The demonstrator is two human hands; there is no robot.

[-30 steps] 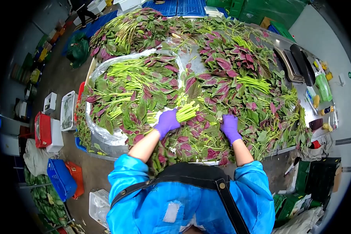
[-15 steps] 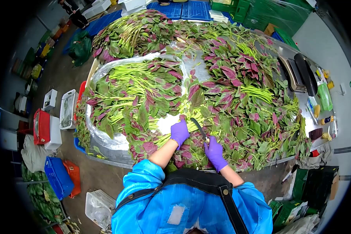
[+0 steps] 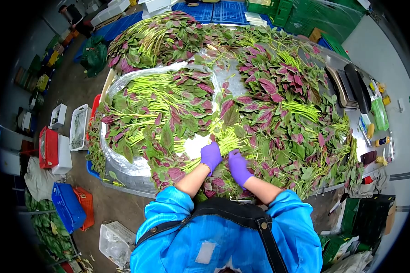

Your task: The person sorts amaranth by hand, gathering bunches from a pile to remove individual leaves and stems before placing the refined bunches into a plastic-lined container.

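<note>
Head view: left hand (image 3: 211, 154) curls shut round the bunch (image 3: 228, 139), stems pointing to one o'clock on the table (image 3: 230, 77). Right hand (image 3: 238, 166) presses beside it at three o'clock, grip unclear. My judgement: level the stem ends and grip firmly near them.

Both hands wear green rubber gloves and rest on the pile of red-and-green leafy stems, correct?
No, the rubber gloves are purple, not green. The head view shows the left hand and right hand, purple-gloved, resting on the pile of red-and-green leafy stems.
</note>
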